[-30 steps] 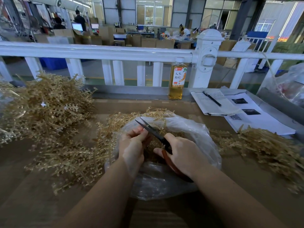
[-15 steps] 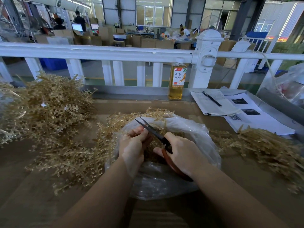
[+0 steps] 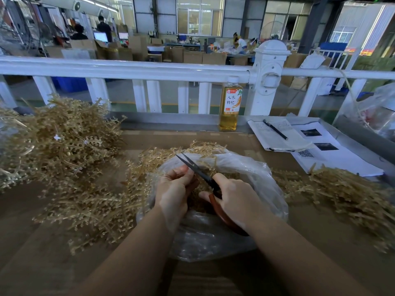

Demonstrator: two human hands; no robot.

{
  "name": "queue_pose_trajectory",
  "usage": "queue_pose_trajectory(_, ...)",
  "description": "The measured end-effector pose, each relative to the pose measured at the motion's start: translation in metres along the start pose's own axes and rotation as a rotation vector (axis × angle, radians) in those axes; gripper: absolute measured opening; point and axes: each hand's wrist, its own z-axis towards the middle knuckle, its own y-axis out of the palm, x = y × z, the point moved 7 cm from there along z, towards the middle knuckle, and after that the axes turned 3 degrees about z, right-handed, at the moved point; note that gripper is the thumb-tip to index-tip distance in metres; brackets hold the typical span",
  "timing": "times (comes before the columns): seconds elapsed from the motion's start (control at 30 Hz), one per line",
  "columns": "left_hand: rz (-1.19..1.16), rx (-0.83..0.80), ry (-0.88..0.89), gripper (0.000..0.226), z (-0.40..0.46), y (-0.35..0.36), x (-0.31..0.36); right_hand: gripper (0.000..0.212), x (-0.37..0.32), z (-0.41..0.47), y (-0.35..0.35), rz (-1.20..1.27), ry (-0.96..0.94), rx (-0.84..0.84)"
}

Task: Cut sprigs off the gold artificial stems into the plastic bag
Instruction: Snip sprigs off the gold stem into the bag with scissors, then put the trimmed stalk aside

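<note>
Pale gold plastic sprig heaps [image 3: 62,146] are showing a dull straw tone against the plain brown cardboard-covered tabletop [image 3: 42,242]. The clear crinkled plastic bag [image 3: 252,180] is gleaming whitish. The scissors [image 3: 198,171] are showing black blades and a reddish-brown handle. The tall bottle [image 3: 229,107] is glowing amber under a white cap and cream-and-orange label. The white paper sheets [image 3: 333,157] are carrying black photo patches, behind them a white railing [image 3: 128,69].
</note>
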Motion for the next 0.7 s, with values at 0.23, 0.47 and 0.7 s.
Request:
queue_pose_trajectory(0.23, 0.06, -0.052, -0.037, 0.013, 0.0, 0.002, -0.002, 0.044, 0.002, 0.001, 0.0, -0.041, 0.021, 0.021)
queue_pose_trajectory(0.47, 0.183, -0.142, 0.07, 0.017, -0.006, 0.013, 0.024, 0.041, 0.001, -0.003, -0.008, 0.062, 0.002, 0.123)
queue_pose_trajectory(0.7, 0.18, -0.059, 0.061, 0.027, 0.002, 0.025, 0.048, 0.038, -0.002, 0.001, -0.024, 0.154, 0.024, 0.235)
